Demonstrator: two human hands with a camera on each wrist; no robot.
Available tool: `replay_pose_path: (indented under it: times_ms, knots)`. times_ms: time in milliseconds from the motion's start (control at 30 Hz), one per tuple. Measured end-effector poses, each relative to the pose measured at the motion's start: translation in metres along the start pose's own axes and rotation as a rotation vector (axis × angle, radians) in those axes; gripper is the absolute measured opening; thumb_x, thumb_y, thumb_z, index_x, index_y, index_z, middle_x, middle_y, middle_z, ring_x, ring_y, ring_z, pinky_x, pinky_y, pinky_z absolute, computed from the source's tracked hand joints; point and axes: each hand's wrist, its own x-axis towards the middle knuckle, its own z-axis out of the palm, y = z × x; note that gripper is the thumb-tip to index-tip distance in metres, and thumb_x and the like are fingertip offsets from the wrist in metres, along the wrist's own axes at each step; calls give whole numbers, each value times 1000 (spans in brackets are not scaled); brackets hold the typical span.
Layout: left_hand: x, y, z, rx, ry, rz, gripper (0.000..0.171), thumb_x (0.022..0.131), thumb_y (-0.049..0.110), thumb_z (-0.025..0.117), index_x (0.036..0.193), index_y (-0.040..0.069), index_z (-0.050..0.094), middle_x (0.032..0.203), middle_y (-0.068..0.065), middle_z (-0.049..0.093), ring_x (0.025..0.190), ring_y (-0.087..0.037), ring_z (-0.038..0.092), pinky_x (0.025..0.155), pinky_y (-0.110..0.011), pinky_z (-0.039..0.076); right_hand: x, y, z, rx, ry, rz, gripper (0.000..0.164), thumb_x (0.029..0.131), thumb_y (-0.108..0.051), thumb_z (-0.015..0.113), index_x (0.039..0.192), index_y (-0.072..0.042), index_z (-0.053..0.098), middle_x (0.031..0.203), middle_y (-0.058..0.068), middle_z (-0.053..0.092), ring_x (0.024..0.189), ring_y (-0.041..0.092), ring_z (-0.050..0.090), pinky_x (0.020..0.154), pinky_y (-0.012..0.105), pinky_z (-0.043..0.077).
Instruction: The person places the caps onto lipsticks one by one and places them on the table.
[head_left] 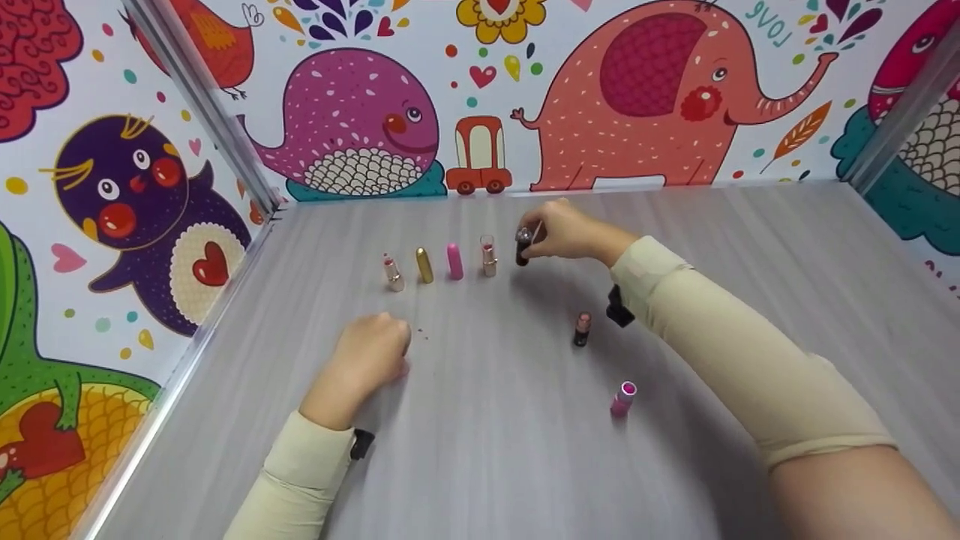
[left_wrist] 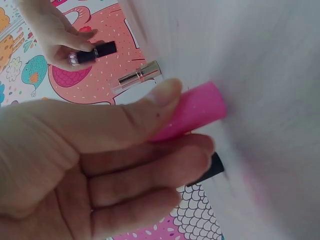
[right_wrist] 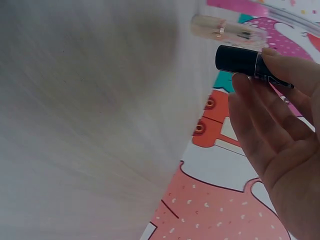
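My right hand (head_left: 562, 229) pinches a black lipstick (right_wrist: 237, 61) between thumb and fingers, at the right end of a row of lipsticks. Over the table's left middle, my left hand (head_left: 367, 352) has its fingers curled; in the left wrist view its thumb and fingers pinch a bright pink tube (left_wrist: 200, 107), partly hidden by them. The row holds a clear-capped gold lipstick (head_left: 489, 257), a pink tube (head_left: 454, 262), a gold tube (head_left: 424, 265) and another clear-capped lipstick (head_left: 393, 273), all upright. Behind the left fingers, a black end (left_wrist: 212, 170) of something shows.
Nearer than the row, a black lipstick with a peach top (head_left: 582, 330) stands below the right forearm. A pink tube with a pale rim (head_left: 622, 400) stands closer to me. Small reddish specks (head_left: 422, 332) lie by the left hand. Cartoon-printed walls (head_left: 480, 97) border the grey table (head_left: 480, 450).
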Motion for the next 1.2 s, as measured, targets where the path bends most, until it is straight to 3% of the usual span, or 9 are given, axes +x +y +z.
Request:
replay_pose_path:
  times_ms: [167, 500, 700, 900, 1200]
  knots:
    - [-2, 0, -1, -3, -16, -1, 14, 71, -7, 85, 69, 0, 74, 73, -17, 73, 66, -37, 68, 62, -53, 58, 12, 5, 8, -24, -21, 38, 22, 92, -7, 83, 112, -2, 78, 106, 13, 77, 99, 26, 75, 89, 42, 62]
    - [-1, 3, -3, -9, -4, 1, 15, 72, -7, 86, 69, -1, 73, 72, -17, 73, 64, -35, 67, 62, -53, 58, 15, 20, 14, -8, -23, 125, 23, 92, -7, 83, 114, -2, 77, 107, 15, 76, 91, 26, 72, 79, 37, 63]
    - [0, 2, -1, 0, -11, -8, 16, 73, -5, 86, 67, 1, 72, 71, -15, 73, 63, -34, 67, 61, -52, 58, 14, 21, 15, -15, -35, 135, 33, 92, -8, 83, 123, 0, 74, 115, 17, 74, 97, 29, 72, 86, 42, 62]
    - [-1, 2, -3, -10, -17, -4, 13, 71, -7, 85, 69, 0, 74, 72, -16, 73, 63, -33, 66, 62, -52, 58, 4, 14, -6, -32, -48, 153, 58, 93, -8, 83, 146, -3, 59, 132, 21, 68, 119, 37, 68, 103, 51, 56]
    - [-1, -2, -1, -20, -3, 29, 15, 67, -9, 82, 66, 2, 72, 71, -15, 72, 63, -33, 65, 61, -51, 57, -32, 14, -35, -97, -15, 152, 53, 93, -14, 85, 141, -4, 65, 130, 19, 69, 117, 36, 69, 103, 51, 57]
